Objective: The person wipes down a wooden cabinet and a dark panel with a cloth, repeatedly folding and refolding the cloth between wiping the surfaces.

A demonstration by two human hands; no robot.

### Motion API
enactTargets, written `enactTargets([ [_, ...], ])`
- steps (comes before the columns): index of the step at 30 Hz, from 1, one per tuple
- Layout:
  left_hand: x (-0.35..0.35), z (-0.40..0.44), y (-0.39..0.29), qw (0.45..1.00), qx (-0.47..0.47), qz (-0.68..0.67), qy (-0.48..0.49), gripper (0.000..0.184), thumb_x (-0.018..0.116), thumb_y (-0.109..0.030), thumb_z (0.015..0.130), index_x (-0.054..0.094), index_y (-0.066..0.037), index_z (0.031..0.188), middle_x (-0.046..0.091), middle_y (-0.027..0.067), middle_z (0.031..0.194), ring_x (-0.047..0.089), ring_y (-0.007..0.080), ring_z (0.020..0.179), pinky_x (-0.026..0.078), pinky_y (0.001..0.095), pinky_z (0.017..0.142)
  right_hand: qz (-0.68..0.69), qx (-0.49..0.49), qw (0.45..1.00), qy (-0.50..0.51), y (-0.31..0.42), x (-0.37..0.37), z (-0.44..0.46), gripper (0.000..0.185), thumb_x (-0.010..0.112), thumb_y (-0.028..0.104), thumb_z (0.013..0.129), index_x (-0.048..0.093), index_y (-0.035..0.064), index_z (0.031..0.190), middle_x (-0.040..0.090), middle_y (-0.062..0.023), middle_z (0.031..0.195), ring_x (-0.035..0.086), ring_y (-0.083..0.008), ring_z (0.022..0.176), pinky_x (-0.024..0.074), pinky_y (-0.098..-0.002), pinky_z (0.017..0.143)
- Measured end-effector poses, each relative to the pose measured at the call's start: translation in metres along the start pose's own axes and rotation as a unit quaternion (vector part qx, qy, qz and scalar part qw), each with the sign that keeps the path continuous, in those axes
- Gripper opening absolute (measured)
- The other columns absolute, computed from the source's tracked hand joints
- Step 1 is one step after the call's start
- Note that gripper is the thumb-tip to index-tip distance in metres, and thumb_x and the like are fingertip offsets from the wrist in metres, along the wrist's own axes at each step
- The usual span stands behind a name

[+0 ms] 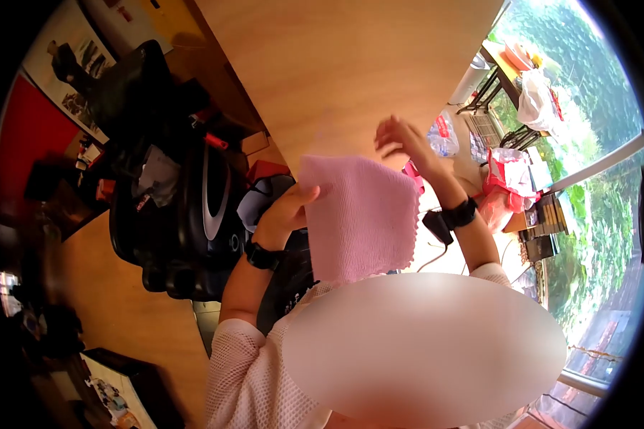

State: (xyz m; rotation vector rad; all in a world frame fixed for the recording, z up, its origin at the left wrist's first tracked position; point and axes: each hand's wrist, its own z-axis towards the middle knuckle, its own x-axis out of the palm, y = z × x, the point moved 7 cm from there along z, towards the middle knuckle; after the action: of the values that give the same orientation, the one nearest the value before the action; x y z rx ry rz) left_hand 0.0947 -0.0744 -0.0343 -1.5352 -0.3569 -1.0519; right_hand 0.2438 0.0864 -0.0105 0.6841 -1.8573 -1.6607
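A pink ribbed cloth (pixel 361 214) with a scalloped edge hangs spread out in front of my chest. My left hand (pixel 290 205) grips it by its left side, with the thumb lying over the front and the other fingers hidden behind. Above the cloth's upper right corner, my right hand (pixel 402 139) is raised, apart from it, its fingers loosely bent and separated with nothing in them. The fingers of that hand are slightly blurred. Both wrists carry black bands.
A large wooden panel (pixel 350 71) stands beyond the cloth. To the left is a black massage-type chair (pixel 186 193) with things on it. Red and white bags (pixel 508 179) and a side table (pixel 504 68) are by the window at right.
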Motion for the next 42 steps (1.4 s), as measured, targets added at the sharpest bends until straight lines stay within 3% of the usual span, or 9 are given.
enactTargets([
  [2,0.007,0.001,-0.013,0.999,0.031,0.007,0.003,0.054,0.062,-0.029,0.086,0.043,-0.002,0.129,0.054,0.0101,0.121,0.054,0.0215,0.11,0.047,0.0372,0.088,-0.003,0.049,0.992,0.117,-0.059,-0.001,-0.006,0.053,0.032,0.049,0.097,0.054,0.0044,0.115,0.06,-0.0074,0.106,0.058,-0.0138,0.094,0.0459,-0.0275,0.08],
  [5,0.007,-0.003,-0.018,0.997,0.044,0.019,-0.054,0.06,0.064,-0.029,0.084,0.039,-0.003,0.133,0.05,0.014,0.128,0.052,0.0262,0.114,0.045,0.0409,0.093,-0.003,0.146,0.989,0.035,-0.07,0.018,-0.04,0.052,0.032,0.043,0.098,0.045,0.0029,0.129,0.051,-0.0109,0.125,0.049,-0.0157,0.114,0.0439,-0.0302,0.088],
  [7,0.013,0.0,-0.016,0.998,0.059,-0.007,-0.036,0.057,0.061,-0.029,0.086,0.04,-0.002,0.132,0.051,0.0128,0.127,0.052,0.0248,0.114,0.044,0.0403,0.092,-0.179,-0.126,0.972,0.09,-0.071,0.03,-0.038,0.047,0.036,0.035,0.099,0.039,0.0025,0.133,0.046,-0.0092,0.13,0.044,-0.0177,0.118,0.0375,-0.0357,0.098],
  [12,0.006,-0.004,-0.01,0.992,0.065,-0.099,0.043,0.058,0.059,-0.031,0.087,0.039,-0.002,0.133,0.048,0.0138,0.13,0.049,0.0264,0.117,0.042,0.0418,0.094,0.057,-0.072,0.99,0.103,-0.04,0.045,-0.046,0.064,0.059,0.027,0.089,0.028,0.0051,0.14,0.04,-0.011,0.138,0.037,-0.021,0.127,0.0327,-0.04,0.105],
  [20,0.011,-0.013,-0.012,0.983,0.099,-0.147,0.047,0.062,0.059,-0.034,0.086,0.037,-0.003,0.134,0.047,0.0129,0.132,0.045,0.0276,0.121,0.036,0.0427,0.1,0.136,0.059,0.965,0.215,-0.071,0.042,-0.063,0.098,0.006,0.075,0.083,0.04,-0.0003,0.135,0.042,-0.0136,0.139,0.038,-0.0265,0.129,0.0246,-0.0437,0.108],
  [25,0.016,-0.022,-0.01,0.992,0.101,-0.076,0.0,0.066,0.061,-0.034,0.086,0.032,-0.003,0.137,0.042,0.0118,0.136,0.04,0.0267,0.125,0.033,0.042,0.102,0.004,-0.093,0.995,0.023,-0.064,0.033,-0.054,0.071,0.042,0.053,0.09,0.04,-0.0039,0.132,0.051,-0.0137,0.127,0.042,-0.0235,0.124,0.0329,-0.0387,0.103],
  [27,0.016,-0.021,-0.012,0.994,0.094,-0.061,-0.017,0.068,0.061,-0.033,0.085,0.031,-0.003,0.138,0.041,0.0117,0.137,0.039,0.0262,0.126,0.032,0.0416,0.103,0.21,-0.063,0.975,-0.023,-0.009,0.056,-0.066,0.061,0.055,0.038,0.09,0.039,-0.0034,0.132,0.054,-0.012,0.122,0.047,-0.0208,0.12,0.0379,-0.0351,0.099],
  [33,0.007,-0.023,-0.011,0.992,0.093,-0.026,-0.077,0.069,0.062,-0.032,0.085,0.03,-0.003,0.139,0.04,0.0112,0.137,0.039,0.0251,0.126,0.031,0.04,0.104,0.101,-0.004,0.995,0.007,-0.025,0.054,-0.065,0.045,0.062,0.025,0.087,0.051,-0.0039,0.12,0.061,-0.0061,0.103,0.058,-0.0102,0.092,0.0467,-0.0232,0.079],
  [42,0.018,-0.017,-0.005,0.955,-0.052,0.204,-0.21,0.068,0.058,-0.043,0.088,0.033,-0.001,0.137,0.047,0.0063,0.129,0.045,0.0156,0.118,0.036,0.031,0.098,0.118,0.002,0.993,-0.028,-0.015,0.058,-0.085,0.039,0.066,0.02,0.085,0.053,-0.0029,0.114,0.061,-0.0061,0.103,0.057,-0.0127,0.093,0.0471,-0.0265,0.079],
])
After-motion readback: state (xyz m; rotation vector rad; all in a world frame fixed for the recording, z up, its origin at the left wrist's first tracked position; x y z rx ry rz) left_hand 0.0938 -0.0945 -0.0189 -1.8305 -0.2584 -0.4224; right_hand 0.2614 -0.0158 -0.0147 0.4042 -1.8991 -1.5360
